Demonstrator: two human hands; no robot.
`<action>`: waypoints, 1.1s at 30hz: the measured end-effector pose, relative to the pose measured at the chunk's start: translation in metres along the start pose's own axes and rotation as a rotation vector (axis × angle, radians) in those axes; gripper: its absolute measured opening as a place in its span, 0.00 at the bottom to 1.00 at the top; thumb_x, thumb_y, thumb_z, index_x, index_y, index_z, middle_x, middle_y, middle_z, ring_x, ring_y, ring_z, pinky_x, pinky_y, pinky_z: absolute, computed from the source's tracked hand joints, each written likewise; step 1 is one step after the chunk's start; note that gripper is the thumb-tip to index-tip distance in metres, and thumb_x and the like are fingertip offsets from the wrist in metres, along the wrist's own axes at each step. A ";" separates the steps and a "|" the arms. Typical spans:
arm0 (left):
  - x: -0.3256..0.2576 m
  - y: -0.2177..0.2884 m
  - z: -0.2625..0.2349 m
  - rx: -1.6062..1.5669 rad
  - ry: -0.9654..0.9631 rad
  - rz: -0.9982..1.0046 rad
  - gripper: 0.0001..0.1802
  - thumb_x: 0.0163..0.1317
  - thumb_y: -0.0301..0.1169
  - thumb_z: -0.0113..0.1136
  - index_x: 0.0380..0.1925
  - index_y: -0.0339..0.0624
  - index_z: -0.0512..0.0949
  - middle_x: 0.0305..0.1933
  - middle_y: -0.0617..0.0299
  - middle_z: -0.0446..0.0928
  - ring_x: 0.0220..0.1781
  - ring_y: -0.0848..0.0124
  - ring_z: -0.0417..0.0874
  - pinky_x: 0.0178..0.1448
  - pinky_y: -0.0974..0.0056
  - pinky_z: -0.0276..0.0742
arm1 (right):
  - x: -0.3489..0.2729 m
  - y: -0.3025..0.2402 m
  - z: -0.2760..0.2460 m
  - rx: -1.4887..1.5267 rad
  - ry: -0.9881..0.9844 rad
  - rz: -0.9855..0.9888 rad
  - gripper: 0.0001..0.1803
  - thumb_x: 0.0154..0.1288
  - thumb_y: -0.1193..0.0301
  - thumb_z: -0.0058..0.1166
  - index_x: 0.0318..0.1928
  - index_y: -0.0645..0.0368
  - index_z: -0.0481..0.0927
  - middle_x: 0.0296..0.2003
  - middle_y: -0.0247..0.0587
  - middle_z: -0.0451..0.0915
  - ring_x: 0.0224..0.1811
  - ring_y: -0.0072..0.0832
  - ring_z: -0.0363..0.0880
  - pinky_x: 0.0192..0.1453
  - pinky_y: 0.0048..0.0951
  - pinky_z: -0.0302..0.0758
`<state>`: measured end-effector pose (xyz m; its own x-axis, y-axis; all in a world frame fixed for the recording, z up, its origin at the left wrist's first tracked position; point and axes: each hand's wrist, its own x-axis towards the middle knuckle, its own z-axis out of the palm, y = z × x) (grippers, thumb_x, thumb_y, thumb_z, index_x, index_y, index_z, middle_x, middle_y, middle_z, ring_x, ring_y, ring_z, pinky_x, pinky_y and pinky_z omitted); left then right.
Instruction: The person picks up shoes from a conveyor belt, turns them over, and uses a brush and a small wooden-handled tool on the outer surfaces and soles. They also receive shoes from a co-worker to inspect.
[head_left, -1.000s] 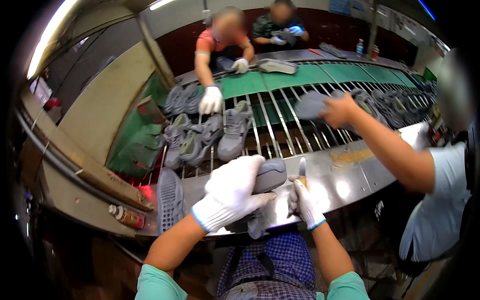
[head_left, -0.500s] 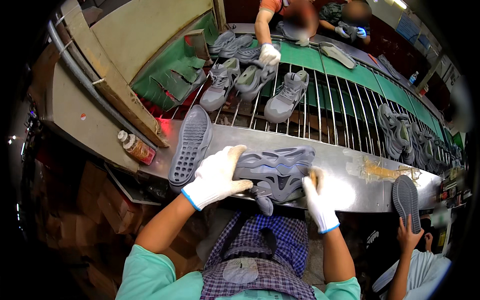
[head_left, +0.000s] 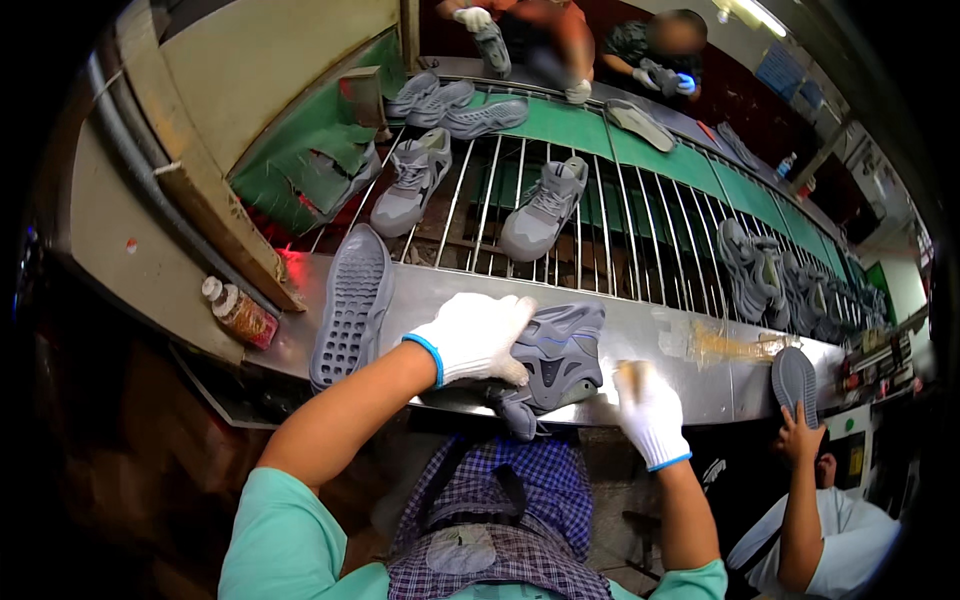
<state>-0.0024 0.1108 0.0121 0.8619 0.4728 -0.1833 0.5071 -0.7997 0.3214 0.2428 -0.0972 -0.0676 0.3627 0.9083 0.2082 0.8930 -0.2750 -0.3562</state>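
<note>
My left hand (head_left: 475, 338), in a white glove with a blue cuff, presses down on a grey shoe (head_left: 556, 358) lying on the steel bench edge (head_left: 640, 330). My right hand (head_left: 648, 412), also gloved, is closed around a small brush-like tool at the bench's front edge, just right of the shoe. A loose grey sole (head_left: 350, 306) lies tread-up to the left of my left hand.
Several grey shoes (head_left: 543, 209) ride a wire-rod conveyor (head_left: 600, 230) beyond the bench. A bottle (head_left: 238, 313) lies at the left. Yellow glue smears (head_left: 720, 345) mark the bench on the right. A person lower right holds a sole (head_left: 796, 382); two people work opposite.
My left hand shifted right onto the shoe's top. My right hand moved right and away from the shoe. The view tilted; the conveyor shoes moved along.
</note>
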 end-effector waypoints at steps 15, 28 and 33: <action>0.020 0.003 -0.027 -0.048 -0.233 -0.056 0.45 0.55 0.52 0.75 0.68 0.39 0.73 0.61 0.42 0.84 0.58 0.45 0.88 0.61 0.49 0.85 | 0.029 -0.053 -0.023 -0.098 -0.331 -0.281 0.30 0.78 0.65 0.58 0.77 0.34 0.72 0.44 0.50 0.89 0.38 0.48 0.90 0.44 0.45 0.86; -0.001 -0.044 0.013 -0.276 0.019 0.098 0.31 0.78 0.48 0.54 0.72 0.39 0.75 0.66 0.41 0.82 0.68 0.45 0.82 0.73 0.50 0.76 | 0.023 -0.081 -0.021 0.115 -0.450 -0.295 0.30 0.80 0.65 0.53 0.79 0.47 0.67 0.34 0.60 0.87 0.33 0.53 0.88 0.41 0.50 0.85; -0.014 -0.008 -0.003 -0.051 0.048 -0.011 0.28 0.77 0.46 0.56 0.70 0.43 0.74 0.62 0.42 0.83 0.59 0.43 0.86 0.63 0.43 0.82 | 0.018 -0.083 -0.046 0.198 -0.479 -0.263 0.28 0.82 0.61 0.52 0.77 0.53 0.69 0.37 0.57 0.88 0.36 0.51 0.89 0.44 0.45 0.87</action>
<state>-0.0187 0.1121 0.0151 0.8542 0.5000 -0.1429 0.5149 -0.7749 0.3666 0.1870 -0.0730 0.0081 -0.0671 0.9921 -0.1064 0.8533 0.0018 -0.5215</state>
